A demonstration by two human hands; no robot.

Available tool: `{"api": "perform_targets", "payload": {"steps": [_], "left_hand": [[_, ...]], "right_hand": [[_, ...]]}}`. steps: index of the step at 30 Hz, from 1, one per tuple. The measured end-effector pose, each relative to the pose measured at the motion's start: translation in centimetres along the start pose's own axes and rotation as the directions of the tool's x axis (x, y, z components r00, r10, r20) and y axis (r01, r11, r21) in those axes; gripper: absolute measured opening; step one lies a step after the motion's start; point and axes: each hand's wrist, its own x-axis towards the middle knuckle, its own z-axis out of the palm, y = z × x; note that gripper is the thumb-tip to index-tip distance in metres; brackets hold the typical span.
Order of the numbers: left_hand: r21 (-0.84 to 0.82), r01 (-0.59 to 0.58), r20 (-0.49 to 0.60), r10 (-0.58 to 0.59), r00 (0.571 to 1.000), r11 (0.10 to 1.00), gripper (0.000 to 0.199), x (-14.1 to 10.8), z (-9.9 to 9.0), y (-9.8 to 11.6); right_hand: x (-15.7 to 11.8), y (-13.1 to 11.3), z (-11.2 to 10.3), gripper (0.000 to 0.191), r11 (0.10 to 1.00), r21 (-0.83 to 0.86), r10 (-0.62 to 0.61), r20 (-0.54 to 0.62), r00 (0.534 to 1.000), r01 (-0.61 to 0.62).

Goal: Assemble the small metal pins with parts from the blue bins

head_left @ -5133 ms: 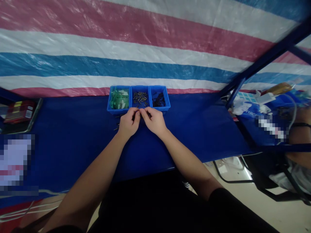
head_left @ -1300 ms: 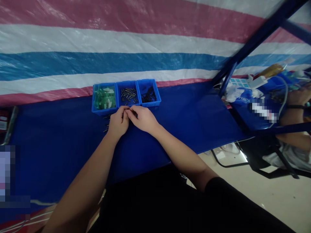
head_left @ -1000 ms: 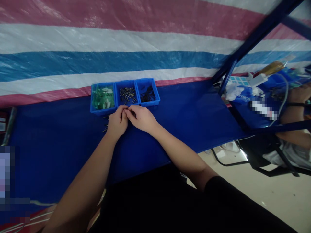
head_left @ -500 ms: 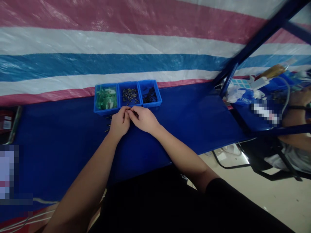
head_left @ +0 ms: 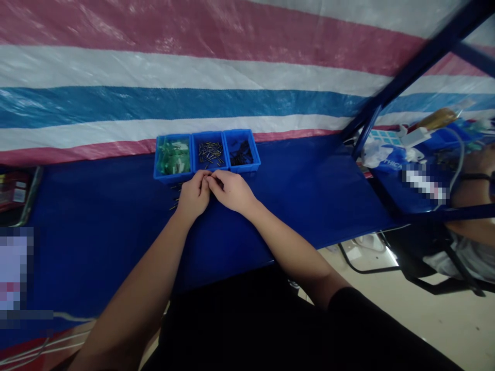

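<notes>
My left hand (head_left: 194, 195) and my right hand (head_left: 232, 191) meet at the fingertips over the blue table, close in front of three joined blue bins. Fingers of both hands are closed in a pinch, and whatever they hold is hidden. Slim metal pins (head_left: 176, 198) lie on the table just left of my left hand. The left bin (head_left: 155, 167) has green and clear pieces in it. More metal pins (head_left: 211, 152) fill the middle bin (head_left: 197, 167). Dark small parts (head_left: 242, 153) lie in the right bin (head_left: 252, 167).
A striped plastic sheet (head_left: 193, 103) hangs behind the blue table (head_left: 305, 190). A blue metal frame (head_left: 417, 56) stands at the right, with bags and boxes beyond it. Another person's arm (head_left: 474, 185) shows at the far right. A dark tray (head_left: 29, 198) sits at the left.
The view has shifted slightly, so the bins appear a little farther right. Both hands keep the same pinched pose at the same place by the bins.
</notes>
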Motion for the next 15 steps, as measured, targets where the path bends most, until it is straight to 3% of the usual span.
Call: {"api": "perform_targets", "payload": {"steps": [15], "left_hand": [[0.005, -0.01, -0.028, 0.011, 1.0, 1.0, 0.031, -0.06, 0.14, 0.06]], "right_hand": [[0.03, 0.63, 0.21, 0.029, 0.999, 0.026, -0.03, -0.035, 0.999, 0.031]]}}
